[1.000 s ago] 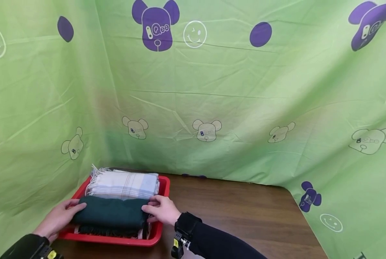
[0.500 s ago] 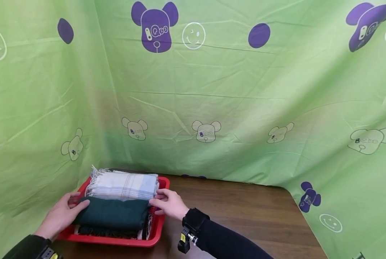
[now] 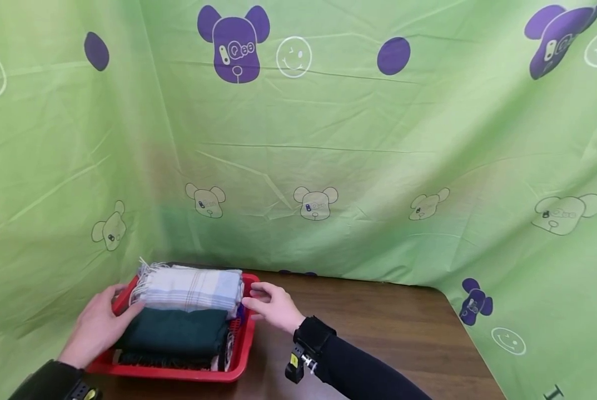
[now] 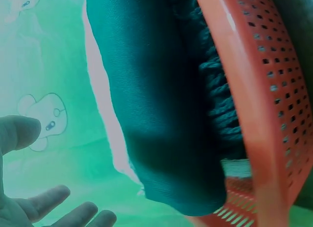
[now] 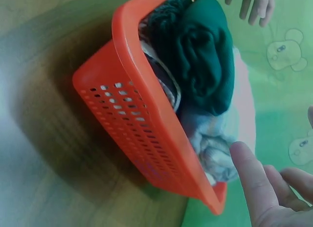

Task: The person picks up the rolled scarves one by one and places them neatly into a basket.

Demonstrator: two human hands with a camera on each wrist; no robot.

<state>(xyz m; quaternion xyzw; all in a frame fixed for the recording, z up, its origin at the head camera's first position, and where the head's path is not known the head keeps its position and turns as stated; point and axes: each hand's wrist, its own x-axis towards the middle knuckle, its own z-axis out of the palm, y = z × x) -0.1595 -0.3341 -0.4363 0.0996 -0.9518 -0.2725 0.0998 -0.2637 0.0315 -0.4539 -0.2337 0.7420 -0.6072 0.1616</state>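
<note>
A rolled dark green cloth [image 3: 173,332], like a folded shawl, lies at the near side of a red plastic basket [image 3: 173,375]. Behind it is a folded white and light-blue plaid shawl [image 3: 190,286] with fringe at its left end. My left hand [image 3: 98,325] is beside the left end of the green cloth, thumb and fingers spread; in the left wrist view its fingers [image 4: 80,215] stand apart from the cloth. By the basket's right rim hovers my right hand [image 3: 275,305], fingers loosely extended and holding nothing. Its index finger [image 5: 252,173] overlaps the plaid shawl in the right wrist view.
Beneath the green cloth, dark and pale patterned fabric [image 3: 222,355] shows at the basket's right end. The basket stands on a brown wooden table [image 3: 368,328], close to the green printed curtain [image 3: 358,139] at the left and back.
My right hand has let go of the green cloth's right end and moved right and away. The left hand has shifted slightly up, off the cloth. The cloths stay in place.
</note>
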